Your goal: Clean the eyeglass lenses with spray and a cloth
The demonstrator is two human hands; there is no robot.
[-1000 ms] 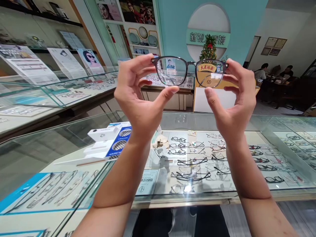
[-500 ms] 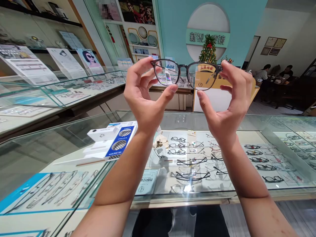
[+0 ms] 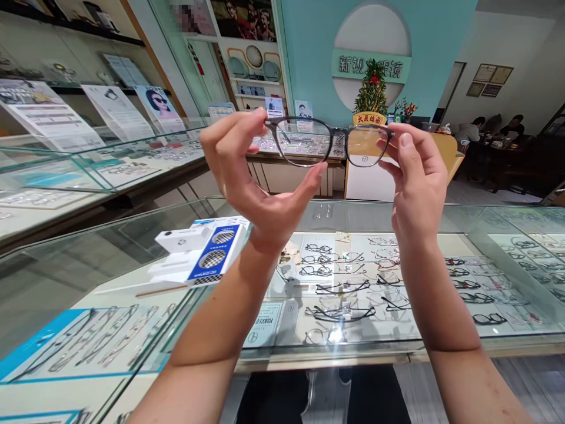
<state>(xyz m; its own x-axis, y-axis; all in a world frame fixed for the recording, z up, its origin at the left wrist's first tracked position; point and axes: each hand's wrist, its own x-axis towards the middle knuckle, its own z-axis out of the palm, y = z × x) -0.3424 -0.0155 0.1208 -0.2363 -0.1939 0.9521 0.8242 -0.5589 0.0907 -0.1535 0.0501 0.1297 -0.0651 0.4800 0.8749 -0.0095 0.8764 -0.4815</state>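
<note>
A pair of dark-rimmed eyeglasses point(image 3: 339, 132) is held up in the air between both hands, lenses facing along my view and the frame slightly turned. My left hand point(image 3: 260, 171) grips its left end, fingers at the upper corner and thumb under the left lens. At the right end, my right hand point(image 3: 417, 176) pinches the frame by the hinge, the thumb raised in front of the curled fingers. The temples are mostly hidden behind the lenses and hands.
Below lies a glass display case point(image 3: 344, 347) with rows of eyeglasses point(image 3: 339, 315) inside. White and blue boxes point(image 3: 216, 256) stand on the glass at left. Another glass counter point(image 3: 115, 191) runs along the left. A potted plant point(image 3: 371, 88) stands at the back; people point(image 3: 472, 131) sit far right.
The eyeglasses have turned, their left side now nearer and larger. My right thumb has moved from below the right lens up to the hinge. My left hand has shifted slightly left.
</note>
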